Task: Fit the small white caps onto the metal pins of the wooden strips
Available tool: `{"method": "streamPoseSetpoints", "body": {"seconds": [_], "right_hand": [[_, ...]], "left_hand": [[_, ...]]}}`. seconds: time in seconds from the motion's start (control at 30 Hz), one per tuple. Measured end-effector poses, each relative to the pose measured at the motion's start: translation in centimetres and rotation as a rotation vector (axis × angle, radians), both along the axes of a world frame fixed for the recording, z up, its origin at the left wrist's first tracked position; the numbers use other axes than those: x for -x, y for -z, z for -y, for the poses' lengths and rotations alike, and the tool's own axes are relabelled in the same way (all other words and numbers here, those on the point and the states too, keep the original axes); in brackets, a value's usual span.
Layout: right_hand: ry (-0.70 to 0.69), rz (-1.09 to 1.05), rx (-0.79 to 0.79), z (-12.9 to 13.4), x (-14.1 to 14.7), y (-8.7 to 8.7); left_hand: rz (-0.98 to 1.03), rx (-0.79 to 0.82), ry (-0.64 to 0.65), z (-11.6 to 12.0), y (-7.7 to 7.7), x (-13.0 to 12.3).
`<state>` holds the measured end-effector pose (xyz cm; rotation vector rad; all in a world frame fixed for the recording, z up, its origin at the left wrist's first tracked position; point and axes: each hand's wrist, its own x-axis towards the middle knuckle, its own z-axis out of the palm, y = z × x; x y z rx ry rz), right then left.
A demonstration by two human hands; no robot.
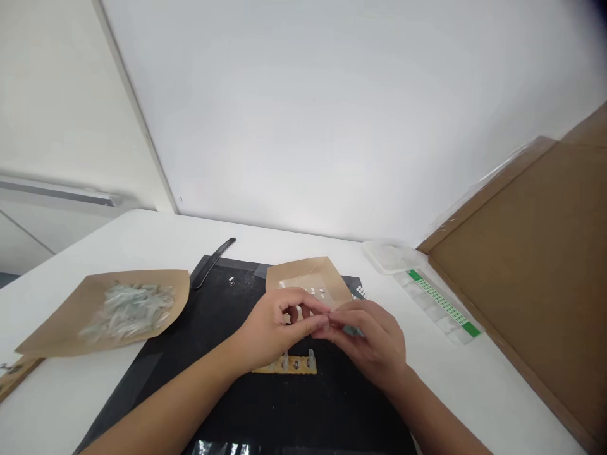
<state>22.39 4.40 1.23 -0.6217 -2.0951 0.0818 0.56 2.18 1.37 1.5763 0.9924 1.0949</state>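
My left hand (289, 322) and my right hand (372, 335) meet fingertip to fingertip above the black mat (222, 392). Both are closed in a pinch, but whatever sits between the left fingertips is hidden or too small to name. Under the curled right fingers shows a bit of a pale green translucent piece (351, 330). Just below the hands lies a tan strip with slots (296, 364), with translucent pieces standing up in it; the left wrist covers its left end. Behind the hands, a brown paper tray (327, 272) contains small white bits.
At left, another brown paper tray (57, 316) bears a pile of pale translucent pieces (137, 306). A dark curved tool (213, 264) lies at the mat's back edge. Toward the right are a green-labelled clear sheet (443, 306), a clear plastic container (391, 256) and a brown board (531, 272).
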Motion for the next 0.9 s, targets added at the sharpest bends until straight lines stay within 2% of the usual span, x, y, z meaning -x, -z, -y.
{"method": "streamPoseSetpoints", "body": {"seconds": [0.23,0.4,0.53,0.63,0.73,0.9], "right_hand": [[-0.05,0.03,0.154,0.3,0.1,0.1],[-0.084,0.044,0.19,0.5,0.0,-0.4],[-0.108,0.024,0.229,0.5,-0.2,-0.7],[-0.113,0.018,0.238,0.5,-0.3,-0.9],[-0.115,0.029,0.253,0.9,-0.5,-1.0],[-0.173,0.116,0.189,1.9,-0.9,-0.7]], "left_hand": [[0.094,0.101,0.052,-0.2,0.5,-0.1],[0.163,0.171,0.094,-0.1,1.0,0.0],[0.186,0.168,0.111,-0.1,0.6,0.0],[0.112,0.104,0.097,0.0,0.0,0.1],[-0.035,-0.051,0.041,0.0,-0.6,0.4],[-0.156,-0.228,-0.145,-0.6,-0.4,0.8]]}}
